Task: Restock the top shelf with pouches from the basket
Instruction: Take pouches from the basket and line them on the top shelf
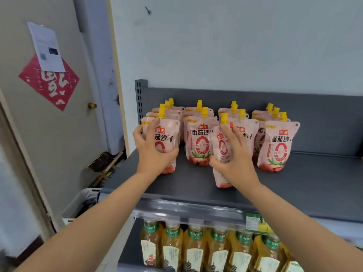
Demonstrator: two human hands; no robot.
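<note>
At centre frame, the left hand point(152, 152) grips an upright pouch point(167, 142) on the top shelf point(314, 183); the right hand point(233, 158) clasps another pouch point(223, 148), spout up, just ahead of the rows.

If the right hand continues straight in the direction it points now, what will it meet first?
Probably the front pouch of the third row, right behind the pouch that the right hand grips. The gap between them is unclear from this view.
</note>
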